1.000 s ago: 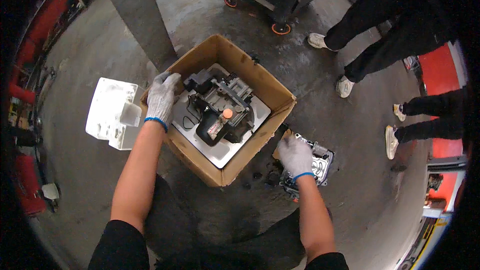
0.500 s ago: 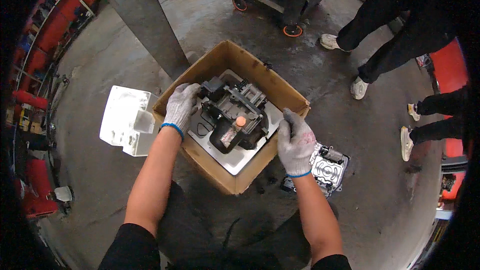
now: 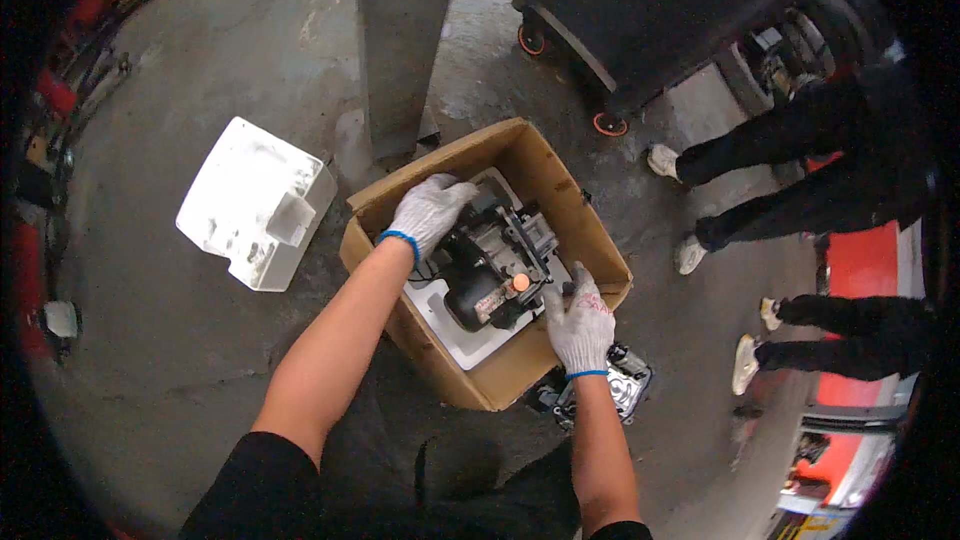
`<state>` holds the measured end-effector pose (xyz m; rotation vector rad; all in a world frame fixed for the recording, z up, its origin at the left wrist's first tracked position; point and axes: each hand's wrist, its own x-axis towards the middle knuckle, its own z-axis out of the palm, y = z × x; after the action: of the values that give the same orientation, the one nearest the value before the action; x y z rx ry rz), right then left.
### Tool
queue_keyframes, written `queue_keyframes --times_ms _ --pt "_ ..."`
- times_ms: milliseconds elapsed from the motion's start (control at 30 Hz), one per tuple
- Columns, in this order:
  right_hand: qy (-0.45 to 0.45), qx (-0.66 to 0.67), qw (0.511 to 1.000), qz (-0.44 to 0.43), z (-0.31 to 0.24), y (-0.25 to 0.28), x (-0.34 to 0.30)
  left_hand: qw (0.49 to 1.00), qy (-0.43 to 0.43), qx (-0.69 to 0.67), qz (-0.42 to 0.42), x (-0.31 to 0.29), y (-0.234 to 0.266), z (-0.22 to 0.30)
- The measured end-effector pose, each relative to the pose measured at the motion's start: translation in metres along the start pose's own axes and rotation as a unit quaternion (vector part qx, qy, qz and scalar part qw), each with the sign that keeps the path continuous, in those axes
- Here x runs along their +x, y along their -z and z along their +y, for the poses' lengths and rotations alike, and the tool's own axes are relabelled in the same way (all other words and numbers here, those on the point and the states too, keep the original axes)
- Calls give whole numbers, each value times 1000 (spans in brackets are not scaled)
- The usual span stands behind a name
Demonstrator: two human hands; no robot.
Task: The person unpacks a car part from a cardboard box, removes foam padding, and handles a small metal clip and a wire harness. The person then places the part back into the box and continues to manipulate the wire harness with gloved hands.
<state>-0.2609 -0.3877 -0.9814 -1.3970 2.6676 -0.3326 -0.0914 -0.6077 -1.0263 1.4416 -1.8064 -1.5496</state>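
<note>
I see both gloved hands in the open brown cardboard box (image 3: 560, 190) on the grey concrete floor (image 3: 160, 340). Left hand (image 3: 430, 212), white knit glove with blue cuff, lies fingers together and curled over the far-left top of the black small engine unit with an orange round knob (image 3: 492, 265). Right hand (image 3: 580, 315), same glove, sits at the unit's near-right side, fingers loosely spread and pointing up, palm against the box's near wall; can't tell if it grips anything. The engine unit sits inside the box on a white foam tray (image 3: 455, 325), about centre. White moulded foam block (image 3: 255, 202) lies on the floor left of the box, apart from it. Silver and black metal part (image 3: 625, 385) on the floor just beside the box's near-right corner, below my right wrist. Black wheeled cart with orange castors (image 3: 640, 10) beyond the box. Other people's legs in dark trousers (image 3: 790, 160) stand right.
</note>
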Motion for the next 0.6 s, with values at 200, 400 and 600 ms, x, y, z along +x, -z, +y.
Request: queue_keyframes --times_ms 200,400,600 --pt "-40 -13 992 -123 -1 4 30 998 12 32 -51 13 -13 -1" --pt "-258 334 872 -248 36 -25 39 994 6 80 -68 25 -18 6" --pt "-214 311 885 -274 -12 -12 43 971 -7 226 -70 30 -10 16"
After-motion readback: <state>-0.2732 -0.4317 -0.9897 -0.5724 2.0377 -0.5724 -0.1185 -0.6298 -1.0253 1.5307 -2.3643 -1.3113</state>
